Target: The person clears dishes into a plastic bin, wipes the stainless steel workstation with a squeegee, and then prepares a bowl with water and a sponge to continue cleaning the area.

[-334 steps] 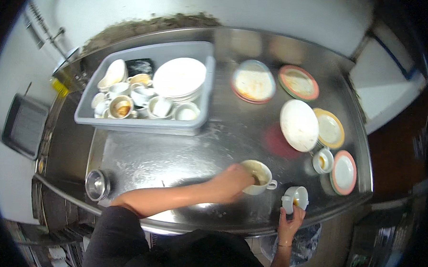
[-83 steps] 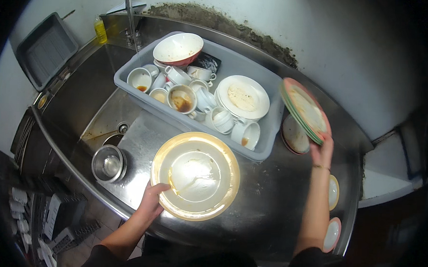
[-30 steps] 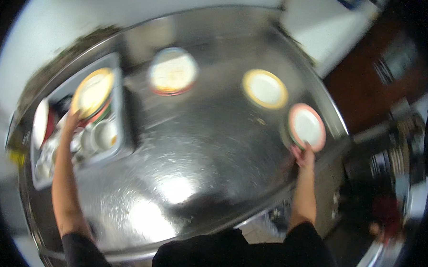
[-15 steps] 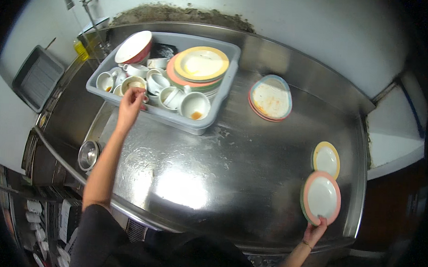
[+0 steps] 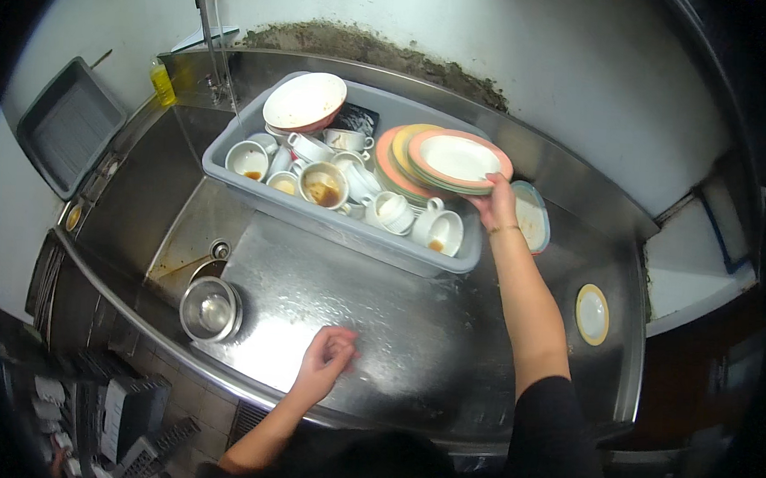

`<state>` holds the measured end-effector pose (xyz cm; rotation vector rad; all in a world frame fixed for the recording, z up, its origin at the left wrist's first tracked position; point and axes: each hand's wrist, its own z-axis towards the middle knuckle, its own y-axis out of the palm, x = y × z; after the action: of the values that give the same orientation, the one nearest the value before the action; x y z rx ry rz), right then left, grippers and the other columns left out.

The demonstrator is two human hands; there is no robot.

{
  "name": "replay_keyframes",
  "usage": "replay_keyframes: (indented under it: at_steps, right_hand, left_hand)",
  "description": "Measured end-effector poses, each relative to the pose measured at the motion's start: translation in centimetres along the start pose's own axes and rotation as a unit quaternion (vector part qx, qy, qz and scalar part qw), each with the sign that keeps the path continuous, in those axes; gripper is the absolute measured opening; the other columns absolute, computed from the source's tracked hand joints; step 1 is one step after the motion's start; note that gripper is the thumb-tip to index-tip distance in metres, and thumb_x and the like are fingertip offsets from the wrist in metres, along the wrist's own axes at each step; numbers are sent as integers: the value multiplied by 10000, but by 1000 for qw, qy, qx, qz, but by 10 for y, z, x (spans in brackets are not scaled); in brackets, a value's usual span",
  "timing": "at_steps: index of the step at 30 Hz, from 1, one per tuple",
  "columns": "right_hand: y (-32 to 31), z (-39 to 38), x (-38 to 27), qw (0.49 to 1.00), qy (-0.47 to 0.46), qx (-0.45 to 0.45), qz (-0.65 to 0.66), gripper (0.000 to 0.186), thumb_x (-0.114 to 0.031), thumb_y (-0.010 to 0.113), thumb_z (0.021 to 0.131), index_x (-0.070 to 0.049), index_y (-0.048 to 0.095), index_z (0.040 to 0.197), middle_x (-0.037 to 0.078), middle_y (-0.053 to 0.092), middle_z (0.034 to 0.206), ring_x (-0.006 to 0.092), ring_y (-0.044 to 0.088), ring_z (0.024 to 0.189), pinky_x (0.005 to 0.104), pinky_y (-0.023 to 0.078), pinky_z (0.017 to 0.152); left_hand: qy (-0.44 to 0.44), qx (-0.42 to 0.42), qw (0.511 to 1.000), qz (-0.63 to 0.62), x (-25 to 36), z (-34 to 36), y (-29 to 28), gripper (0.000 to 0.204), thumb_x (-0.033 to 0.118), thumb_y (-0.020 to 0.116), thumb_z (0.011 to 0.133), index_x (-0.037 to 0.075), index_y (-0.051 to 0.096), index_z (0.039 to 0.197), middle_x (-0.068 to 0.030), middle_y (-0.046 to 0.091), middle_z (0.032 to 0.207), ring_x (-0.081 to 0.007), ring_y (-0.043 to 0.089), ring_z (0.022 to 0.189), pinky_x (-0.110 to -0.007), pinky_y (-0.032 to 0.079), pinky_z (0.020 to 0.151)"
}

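My right hand [image 5: 497, 203] grips the edge of a small stack of plates [image 5: 459, 157] with a pink-rimmed one on top. These plates are over the right end of a grey plastic tub [image 5: 332, 230], overlapping a yellow-rimmed plate [image 5: 402, 142] and other plates piled in it. Whether they rest on that pile I cannot tell. Above the steel counter, in front of the tub, my left hand [image 5: 326, 362] is loosely closed with no object showing in it. Soiled white cups [image 5: 323, 183] crowd the tub's left and front, beside a white and red bowl [image 5: 305, 101].
Partly behind my right forearm lies a blue-rimmed dish [image 5: 531, 218]. A yellow-rimmed plate [image 5: 592, 315] sits at the counter's right end. Metal bowls [image 5: 210, 309] stand at the left front near the sink drain [image 5: 220, 249]. A yellow bottle [image 5: 162, 82] stands by the tap.
My right hand has carried the pink-rimmed plates from the counter's right end to the tub. My left hand has drawn back from the cups toward me. The view has shifted.
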<state>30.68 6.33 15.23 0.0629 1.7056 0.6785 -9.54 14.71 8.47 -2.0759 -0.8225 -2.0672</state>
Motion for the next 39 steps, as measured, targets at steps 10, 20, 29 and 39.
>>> replay_keyframes:
  at_steps: [10, 20, 29, 39]
  right_hand:
    - [6, 57, 38, 933, 86, 74, -341, 371, -324, 394, 892, 7, 509, 1013, 130, 580, 785, 172, 559, 527, 284, 484, 428]
    - [11, 40, 40, 880, -6, -2, -474, 425, -326, 574, 852, 40, 538, 1066, 181, 636, 901, 246, 641, 729, 351, 525, 674]
    - [-310, -88, 32, 809, -38, 178, -558, 264, -196, 590, 847, -20, 575, 1043, 90, 638, 895, 212, 640, 768, 325, 535, 678]
    - [-293, 37, 44, 981, 92, 151, -77, 344, -125, 407, 905, 115, 385, 1151, 281, 586, 958, 346, 653, 781, 398, 585, 635]
  left_hand:
    - [-39, 10, 988, 148, 56, -28, -135, 165, 23, 539, 869, 9, 524, 1032, -55, 590, 802, -103, 559, 732, -242, 473, 661]
    - [-46, -159, 973, 159, 42, 35, -10, 153, -21, 543, 848, 4, 523, 998, -66, 573, 797, -121, 576, 729, -256, 488, 653]
    - [-113, 13, 970, 213, 10, -7, 3, 115, 82, 496, 910, 19, 513, 1004, -60, 557, 720, -112, 519, 613, -243, 441, 598]
    - [-161, 4, 966, 202, -13, -43, 112, 152, 26, 507, 889, 5, 513, 1040, -81, 583, 766, -137, 578, 696, -258, 478, 659]
